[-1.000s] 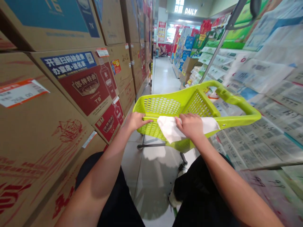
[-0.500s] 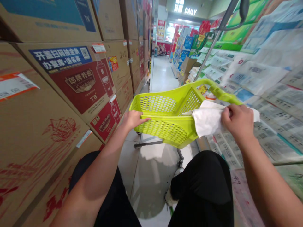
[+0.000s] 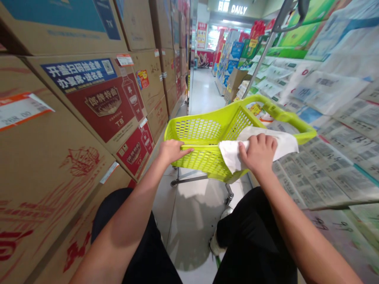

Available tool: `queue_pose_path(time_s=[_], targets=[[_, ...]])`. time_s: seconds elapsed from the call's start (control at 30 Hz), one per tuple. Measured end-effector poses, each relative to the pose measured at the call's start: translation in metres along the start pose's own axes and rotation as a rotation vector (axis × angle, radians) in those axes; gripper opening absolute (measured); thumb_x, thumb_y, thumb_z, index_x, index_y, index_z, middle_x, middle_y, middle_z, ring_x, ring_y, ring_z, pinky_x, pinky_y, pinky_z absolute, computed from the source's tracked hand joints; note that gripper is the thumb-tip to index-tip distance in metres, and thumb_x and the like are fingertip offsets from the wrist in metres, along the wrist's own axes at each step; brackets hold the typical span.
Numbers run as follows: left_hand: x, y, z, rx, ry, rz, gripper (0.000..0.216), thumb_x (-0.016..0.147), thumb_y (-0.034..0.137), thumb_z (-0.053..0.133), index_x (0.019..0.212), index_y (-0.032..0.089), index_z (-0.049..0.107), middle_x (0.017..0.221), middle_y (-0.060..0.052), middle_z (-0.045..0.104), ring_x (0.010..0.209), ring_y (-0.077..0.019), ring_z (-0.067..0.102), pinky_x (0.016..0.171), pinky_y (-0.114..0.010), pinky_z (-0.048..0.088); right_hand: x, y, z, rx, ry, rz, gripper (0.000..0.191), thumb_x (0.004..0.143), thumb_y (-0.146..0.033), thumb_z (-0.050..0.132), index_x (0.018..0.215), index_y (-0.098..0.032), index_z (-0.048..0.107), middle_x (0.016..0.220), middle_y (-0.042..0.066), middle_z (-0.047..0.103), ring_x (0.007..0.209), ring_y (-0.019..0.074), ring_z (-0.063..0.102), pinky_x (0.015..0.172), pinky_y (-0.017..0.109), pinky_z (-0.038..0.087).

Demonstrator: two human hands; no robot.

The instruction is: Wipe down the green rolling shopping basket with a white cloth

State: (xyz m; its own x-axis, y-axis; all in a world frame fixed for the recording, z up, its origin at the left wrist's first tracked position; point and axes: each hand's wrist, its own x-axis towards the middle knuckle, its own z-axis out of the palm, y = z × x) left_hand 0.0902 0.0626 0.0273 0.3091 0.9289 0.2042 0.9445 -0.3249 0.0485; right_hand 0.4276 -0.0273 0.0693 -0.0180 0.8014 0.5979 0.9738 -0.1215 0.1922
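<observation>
A lime-green plastic shopping cart basket (image 3: 204, 132) on a wheeled frame stands in the aisle in front of my knees. My left hand (image 3: 173, 151) grips the near rim of the basket at its left corner. My right hand (image 3: 258, 152) presses a white cloth (image 3: 282, 142) down on the near right part of the rim, fingers curled over it. The cloth drapes over the rim toward the green handle (image 3: 291, 118).
Stacked cardboard boxes (image 3: 97, 102) with red labels wall the left side. Packs of goods (image 3: 331, 94) fill the shelves on the right. A cart's grey metal pole (image 3: 268, 43) rises behind. The tiled aisle (image 3: 204, 94) runs ahead to more displays.
My right hand swept the cloth along the rim out to the right handle, then came back toward the near right rim. My left hand kept its hold on the rim.
</observation>
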Motion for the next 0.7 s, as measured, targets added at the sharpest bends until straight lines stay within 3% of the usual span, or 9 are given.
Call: queue_pose_path(time_s=[0.17, 0.33, 0.5, 0.7], targets=[[-0.007, 0.010, -0.007, -0.011, -0.001, 0.045, 0.080, 0.094, 0.083, 0.031, 0.098, 0.019, 0.080, 0.097, -0.017, 0.079, 0.096, -0.0363, 0.075, 0.073, -0.038, 0.048, -0.003, -0.076, 0.008, 0.067, -0.070, -0.150, 0.053, 0.107, -0.050, 0.028, 0.109, -0.013, 0.066, 0.111, 0.021, 0.063, 0.106, 0.0362, 0.048, 0.100, 0.048, 0.030], [-0.007, 0.011, -0.010, -0.024, -0.026, 0.076, 0.049, 0.088, 0.064, 0.058, 0.106, 0.024, 0.080, 0.100, -0.012, 0.081, 0.099, -0.0348, 0.076, 0.073, -0.037, 0.049, -0.001, -0.119, 0.010, 0.179, -0.066, -0.269, 0.048, 0.109, -0.047, 0.028, 0.110, -0.015, 0.064, 0.111, 0.017, 0.066, 0.106, 0.0332, 0.049, 0.096, 0.046, 0.030], [0.000, 0.002, -0.003, 0.002, -0.042, 0.040, 0.052, 0.091, 0.067, 0.053, 0.105, 0.024, 0.078, 0.104, -0.013, 0.080, 0.101, -0.0353, 0.075, 0.075, -0.037, 0.051, 0.006, -0.095, 0.020, 0.179, -0.009, -0.324, 0.045, 0.108, -0.050, 0.035, 0.102, -0.018, 0.065, 0.101, 0.013, 0.067, 0.101, 0.0299, 0.051, 0.089, 0.042, 0.031], [0.006, 0.001, 0.001, -0.004, -0.020, 0.011, 0.064, 0.093, 0.077, 0.044, 0.102, 0.022, 0.077, 0.102, -0.013, 0.080, 0.101, -0.0349, 0.075, 0.075, -0.037, 0.051, 0.016, -0.020, 0.036, 0.115, 0.134, -0.114, 0.038, 0.105, -0.042, 0.042, 0.088, -0.019, 0.066, 0.089, 0.011, 0.065, 0.096, 0.0299, 0.050, 0.090, 0.043, 0.033]])
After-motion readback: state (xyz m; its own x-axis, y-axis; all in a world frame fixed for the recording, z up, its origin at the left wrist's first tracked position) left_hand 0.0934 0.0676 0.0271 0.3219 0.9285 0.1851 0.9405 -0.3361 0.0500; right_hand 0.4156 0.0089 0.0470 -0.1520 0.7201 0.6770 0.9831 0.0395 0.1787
